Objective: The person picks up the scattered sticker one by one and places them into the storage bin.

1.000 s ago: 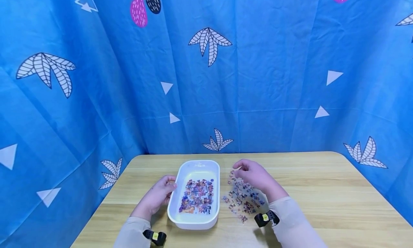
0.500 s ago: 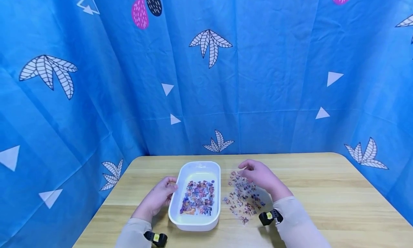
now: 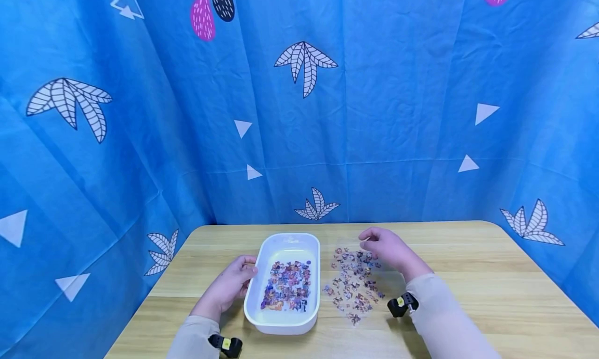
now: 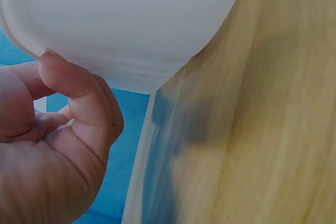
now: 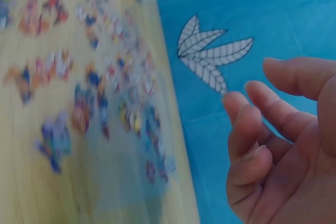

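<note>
A white plastic tub [image 3: 281, 329] with rounded corners stands left of the table's middle, its floor covered with small colourful cartoon stickers [image 3: 285, 286]. My left hand [image 3: 229, 283] grips the tub's left rim, and in the left wrist view its curled fingers [image 4: 76, 85] meet the white wall. To the tub's right lies a clear film [image 5: 115, 182] bearing many similar cartoon stickers [image 3: 351, 286]. Over the far right part of this film hovers my right hand [image 3: 390, 250], fingers loosely bent. Between thumb and fingertips nothing shows in the right wrist view.
All of this stands on a light wooden table [image 3: 468, 276]. A blue patterned curtain [image 3: 388, 115] hangs behind it and along both sides. A black wrist camera [image 3: 402, 304] sits on the right sleeve, and another camera [image 3: 226, 344] on the left.
My right hand has moved to the right over the film, uncovering more stickers at its far end. The left hand keeps its hold and the tub stays in place.
</note>
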A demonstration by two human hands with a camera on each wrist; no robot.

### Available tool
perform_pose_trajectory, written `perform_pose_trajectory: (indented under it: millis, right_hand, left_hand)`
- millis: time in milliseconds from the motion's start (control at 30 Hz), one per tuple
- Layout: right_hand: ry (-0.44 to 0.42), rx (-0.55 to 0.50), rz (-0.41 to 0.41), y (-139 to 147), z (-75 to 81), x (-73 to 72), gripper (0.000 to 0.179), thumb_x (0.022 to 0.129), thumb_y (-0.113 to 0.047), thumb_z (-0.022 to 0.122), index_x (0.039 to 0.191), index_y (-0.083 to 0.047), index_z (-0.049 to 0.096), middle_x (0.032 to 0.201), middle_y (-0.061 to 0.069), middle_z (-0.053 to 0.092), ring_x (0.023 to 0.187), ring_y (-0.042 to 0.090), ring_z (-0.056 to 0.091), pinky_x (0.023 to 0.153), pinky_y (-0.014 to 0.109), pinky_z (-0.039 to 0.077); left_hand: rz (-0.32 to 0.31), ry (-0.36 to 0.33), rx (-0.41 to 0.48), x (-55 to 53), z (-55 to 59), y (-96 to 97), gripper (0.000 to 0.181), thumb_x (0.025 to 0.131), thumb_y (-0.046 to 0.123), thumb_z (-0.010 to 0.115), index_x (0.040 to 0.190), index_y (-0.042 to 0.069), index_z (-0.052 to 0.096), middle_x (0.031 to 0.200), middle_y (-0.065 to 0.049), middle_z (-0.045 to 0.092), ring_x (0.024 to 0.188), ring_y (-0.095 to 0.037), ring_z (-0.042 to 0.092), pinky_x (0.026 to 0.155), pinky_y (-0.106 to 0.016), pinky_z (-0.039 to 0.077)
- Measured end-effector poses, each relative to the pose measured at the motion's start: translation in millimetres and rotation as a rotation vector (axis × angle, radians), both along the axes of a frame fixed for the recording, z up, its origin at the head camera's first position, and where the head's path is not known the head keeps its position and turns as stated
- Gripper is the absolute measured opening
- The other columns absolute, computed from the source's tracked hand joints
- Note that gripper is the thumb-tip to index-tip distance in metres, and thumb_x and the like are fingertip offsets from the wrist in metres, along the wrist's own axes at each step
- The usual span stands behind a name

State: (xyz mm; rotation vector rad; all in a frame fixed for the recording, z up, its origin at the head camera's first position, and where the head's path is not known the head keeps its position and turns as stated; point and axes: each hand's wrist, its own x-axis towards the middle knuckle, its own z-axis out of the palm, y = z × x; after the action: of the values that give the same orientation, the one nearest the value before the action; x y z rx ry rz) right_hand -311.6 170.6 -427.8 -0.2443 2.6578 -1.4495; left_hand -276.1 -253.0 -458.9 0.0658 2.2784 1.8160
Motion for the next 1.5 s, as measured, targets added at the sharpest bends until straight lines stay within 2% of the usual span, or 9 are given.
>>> perform_pose_trajectory:
  millis: [167, 267, 500, 833, 1133, 1367, 1500]
  right_hand:
    - [-0.005, 0.048, -0.008, 8, -3.2, -9.3, 0.034, 0.099, -0.024, 0.062, 0.127, -0.005, 0.062, 0.12, 0.009, 0.064, 0.107, 0.029, 0.061, 0.096, 0.054, 0.047]
    - [-0.011, 0.059, -0.005, 11, -3.1, -13.7, 0.038, 0.098, -0.024, 0.063, 0.129, -0.003, 0.061, 0.119, 0.01, 0.064, 0.109, 0.029, 0.06, 0.099, 0.056, 0.045]
    - [-0.01, 0.111, 0.027, 18, -8.8, -24.4, 0.04, 0.098, -0.023, 0.064, 0.13, 0.0, 0.059, 0.12, 0.013, 0.063, 0.108, 0.029, 0.06, 0.097, 0.055, 0.046]
    - [-0.067, 0.148, 0.011, 24, -14.3, -36.8, 0.042, 0.095, -0.021, 0.067, 0.13, 0.001, 0.058, 0.117, 0.013, 0.064, 0.109, 0.033, 0.059, 0.097, 0.057, 0.046]
    - [-0.091, 0.275, 0.037, 26, -19.6, -45.4, 0.037, 0.092, -0.015, 0.07, 0.126, -0.001, 0.062, 0.128, 0.019, 0.059, 0.107, 0.032, 0.057, 0.092, 0.053, 0.046]
    - [-0.118, 0.317, 0.062, 29, -23.0, -47.3, 0.04, 0.092, -0.013, 0.072, 0.13, -0.005, 0.062, 0.138, 0.021, 0.054, 0.12, 0.038, 0.053, 0.099, 0.058, 0.043]
    - [-0.124, 0.335, 0.082, 31, -23.2, -49.6, 0.04, 0.091, -0.013, 0.073, 0.128, -0.007, 0.062, 0.137, 0.021, 0.054, 0.12, 0.038, 0.052, 0.099, 0.059, 0.042]
  left_hand:
    - [0.011, 0.0, -0.003, 0.0, -0.5, 0.9, 0.038, 0.105, 0.018, 0.053, 0.138, 0.002, 0.045, 0.109, -0.019, 0.061, 0.091, -0.029, 0.063, 0.074, -0.04, 0.058]
    - [0.014, 0.0, -0.007, 0.4, -0.1, 1.0, 0.038, 0.105, 0.019, 0.053, 0.138, 0.002, 0.045, 0.109, -0.019, 0.061, 0.091, -0.028, 0.063, 0.074, -0.039, 0.058]
    - [0.005, 0.0, -0.005, 0.2, -0.4, -0.3, 0.038, 0.105, 0.018, 0.052, 0.139, 0.002, 0.044, 0.11, -0.019, 0.061, 0.091, -0.029, 0.063, 0.075, -0.04, 0.058]
    - [0.017, 0.001, 0.0, 1.7, 1.3, 1.9, 0.037, 0.105, 0.017, 0.053, 0.138, 0.002, 0.045, 0.11, -0.019, 0.061, 0.091, -0.029, 0.063, 0.074, -0.04, 0.058]
    - [0.027, -0.005, 0.005, 2.9, 1.6, 2.3, 0.035, 0.105, 0.016, 0.052, 0.137, 0.002, 0.046, 0.11, -0.02, 0.061, 0.09, -0.029, 0.063, 0.073, -0.04, 0.058]
    - [0.025, -0.005, -0.004, 0.8, -0.6, 1.8, 0.036, 0.106, 0.017, 0.052, 0.137, 0.002, 0.046, 0.109, -0.019, 0.061, 0.091, -0.028, 0.063, 0.074, -0.039, 0.058]
    - [0.031, 0.0, -0.005, 0.6, 0.0, 2.3, 0.035, 0.105, 0.017, 0.052, 0.137, 0.002, 0.047, 0.109, -0.019, 0.061, 0.091, -0.028, 0.063, 0.074, -0.04, 0.058]
